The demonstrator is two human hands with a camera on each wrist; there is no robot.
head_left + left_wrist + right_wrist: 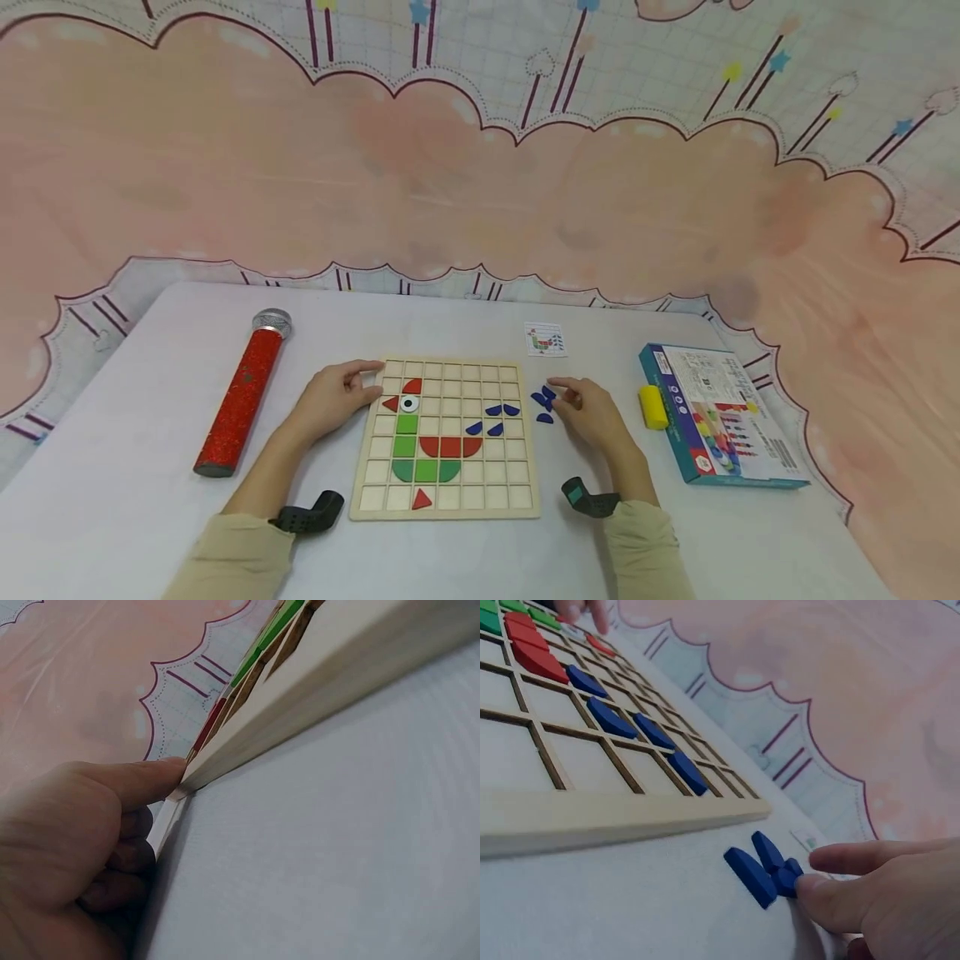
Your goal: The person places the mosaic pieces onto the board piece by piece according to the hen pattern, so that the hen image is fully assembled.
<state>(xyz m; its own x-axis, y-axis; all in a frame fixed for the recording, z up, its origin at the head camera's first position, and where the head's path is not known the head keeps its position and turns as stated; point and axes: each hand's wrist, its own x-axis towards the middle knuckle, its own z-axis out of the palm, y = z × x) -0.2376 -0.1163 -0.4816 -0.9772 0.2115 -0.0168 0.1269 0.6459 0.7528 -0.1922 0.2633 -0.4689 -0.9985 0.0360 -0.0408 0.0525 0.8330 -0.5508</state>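
At the upper-left corner of a wooden grid board (528,500), my left hand (335,398) holds the edge with thumb and index finger, the other fingers curled. Coloured tiles in the board form a bird shape: red, green, an eye tile (408,403) and several blue pieces (495,430). Beyond the board's right side lies a small group of loose blue pieces (750,877). My right hand (592,412) reaches over this group from the right. Its thumb and index finger are spread, with the fingertips right at the nearest blue pieces.
A small picture card (546,340) of a bird lies behind the board. To the right are a yellow cylinder (653,407) and a flat toy box (720,417). A red microphone (243,392) lies to the left. A patterned cloth hangs behind the white table (315,567).
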